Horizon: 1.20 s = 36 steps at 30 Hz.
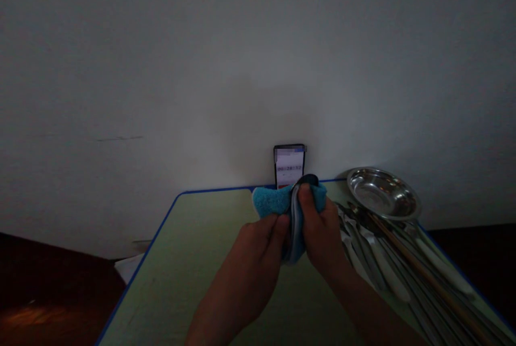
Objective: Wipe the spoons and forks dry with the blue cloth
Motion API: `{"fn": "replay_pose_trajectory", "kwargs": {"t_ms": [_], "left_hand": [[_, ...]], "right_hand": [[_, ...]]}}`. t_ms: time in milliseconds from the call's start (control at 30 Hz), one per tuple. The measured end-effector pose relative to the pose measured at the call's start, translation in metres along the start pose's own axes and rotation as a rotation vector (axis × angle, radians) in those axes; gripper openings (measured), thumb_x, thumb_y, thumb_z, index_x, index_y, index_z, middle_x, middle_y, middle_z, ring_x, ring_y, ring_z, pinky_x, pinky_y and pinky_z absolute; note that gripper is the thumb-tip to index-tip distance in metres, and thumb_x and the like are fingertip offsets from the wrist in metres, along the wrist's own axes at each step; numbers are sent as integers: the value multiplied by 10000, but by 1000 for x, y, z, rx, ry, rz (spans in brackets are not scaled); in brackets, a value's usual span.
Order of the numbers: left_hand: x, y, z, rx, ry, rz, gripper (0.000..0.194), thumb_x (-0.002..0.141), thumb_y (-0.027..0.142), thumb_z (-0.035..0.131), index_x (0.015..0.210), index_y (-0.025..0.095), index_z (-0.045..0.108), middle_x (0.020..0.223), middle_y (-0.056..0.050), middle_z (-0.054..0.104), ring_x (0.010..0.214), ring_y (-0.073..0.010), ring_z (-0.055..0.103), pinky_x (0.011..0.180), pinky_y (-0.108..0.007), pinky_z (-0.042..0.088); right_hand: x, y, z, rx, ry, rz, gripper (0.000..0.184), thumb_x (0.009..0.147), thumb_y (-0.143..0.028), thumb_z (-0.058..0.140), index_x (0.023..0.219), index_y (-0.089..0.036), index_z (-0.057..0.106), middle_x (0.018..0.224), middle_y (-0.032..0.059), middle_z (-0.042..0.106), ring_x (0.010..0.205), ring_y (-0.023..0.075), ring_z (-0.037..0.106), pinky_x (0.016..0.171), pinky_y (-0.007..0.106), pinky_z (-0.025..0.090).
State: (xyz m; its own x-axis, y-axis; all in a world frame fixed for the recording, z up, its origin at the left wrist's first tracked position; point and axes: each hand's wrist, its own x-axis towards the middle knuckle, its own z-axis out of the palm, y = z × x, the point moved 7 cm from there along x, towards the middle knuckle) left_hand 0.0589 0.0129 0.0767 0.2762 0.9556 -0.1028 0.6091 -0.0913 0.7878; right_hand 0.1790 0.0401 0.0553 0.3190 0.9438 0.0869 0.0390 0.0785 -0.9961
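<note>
Over the table, my right hand (pixel 324 236) grips a folded blue cloth (pixel 270 201), its thumb pressing down on the fold. A dark, rounded, shiny end of a utensil (pixel 309 179), perhaps a spoon or ladle, sticks out of the cloth's top; the rest is covered. My left hand (pixel 260 254) is closed just below and to the left, touching the cloth, with thumb and forefinger pinched together. What lies inside its fingers is hidden.
A phone (pixel 289 166) showing a timer leans against the wall behind the cloth. On the right stands a shiny metal bowl (pixel 382 195), with several knives and other long utensils (pixel 387 271) in front. The light green table (pixel 181 260) has a blue edge.
</note>
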Motion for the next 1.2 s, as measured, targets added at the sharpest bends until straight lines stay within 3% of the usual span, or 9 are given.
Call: {"fn": "replay_pose_trajectory", "kwargs": {"t_ms": [167, 433, 667, 767, 833, 900, 967, 1067, 1200], "left_hand": [[-2, -3, 2, -53, -33, 17, 392, 906, 436, 276, 679, 192, 482, 635, 6, 508, 592, -134, 445, 539, -259, 346], [1, -4, 8, -154, -256, 64, 351, 898, 412, 286, 721, 186, 489, 516, 44, 429, 475, -98, 418, 437, -209, 350], [-11, -10, 17, -62, -435, 54, 284, 867, 371, 333, 795, 169, 518, 564, 37, 456, 458, -85, 419, 410, -192, 363], [-12, -12, 12, -58, -392, 109, 191, 804, 318, 440, 760, 168, 549, 661, -3, 521, 583, -106, 480, 506, -207, 400], [-9, -17, 13, -73, -379, 115, 116, 677, 272, 589, 728, 174, 555, 698, -3, 526, 654, -116, 486, 545, -203, 398], [-4, -28, 21, -189, -388, 56, 166, 641, 305, 621, 681, 172, 530, 651, 12, 502, 587, -101, 462, 488, -193, 361], [3, -42, 34, -238, -392, 17, 263, 760, 427, 465, 688, 175, 491, 571, 32, 443, 477, -86, 396, 414, -191, 298], [11, -62, 50, -344, -237, 8, 394, 814, 533, 281, 644, 190, 378, 523, 72, 297, 430, -71, 277, 400, -192, 246], [1, -84, 55, -353, -44, -9, 386, 833, 525, 275, 659, 191, 361, 543, 59, 313, 466, -88, 309, 445, -218, 292]], "right_hand": [[8, -12, -10, -140, 17, -102, 441, 778, -540, 460, 513, -199, 371, 475, -52, 324, 440, 85, 305, 404, 221, 286], [13, -14, -5, -83, -39, -142, 389, 747, -525, 522, 562, -196, 430, 499, -56, 353, 450, 81, 320, 421, 217, 312], [9, -21, -13, 6, 47, -215, 377, 721, -539, 540, 587, -201, 441, 530, -58, 357, 477, 85, 332, 456, 218, 327], [6, -10, -3, 66, -2, -189, 374, 710, -546, 544, 607, -198, 456, 543, -60, 364, 493, 87, 340, 488, 221, 341], [7, 1, 4, 112, -50, -149, 380, 712, -556, 529, 615, -194, 462, 550, -58, 376, 503, 91, 352, 510, 228, 350], [9, 7, 7, 107, -82, -142, 379, 717, -551, 522, 622, -189, 470, 567, -51, 406, 526, 97, 378, 536, 233, 358], [13, 9, 4, 88, -83, -162, 364, 723, -539, 521, 649, -183, 496, 593, -42, 448, 555, 106, 410, 563, 239, 367], [16, 8, 3, 50, -89, -218, 336, 732, -513, 525, 694, -180, 529, 637, -27, 499, 597, 117, 448, 595, 242, 378], [8, 14, 20, 21, -188, -249, 312, 750, -486, 517, 695, -180, 545, 647, -22, 519, 617, 119, 468, 603, 240, 380]]}}
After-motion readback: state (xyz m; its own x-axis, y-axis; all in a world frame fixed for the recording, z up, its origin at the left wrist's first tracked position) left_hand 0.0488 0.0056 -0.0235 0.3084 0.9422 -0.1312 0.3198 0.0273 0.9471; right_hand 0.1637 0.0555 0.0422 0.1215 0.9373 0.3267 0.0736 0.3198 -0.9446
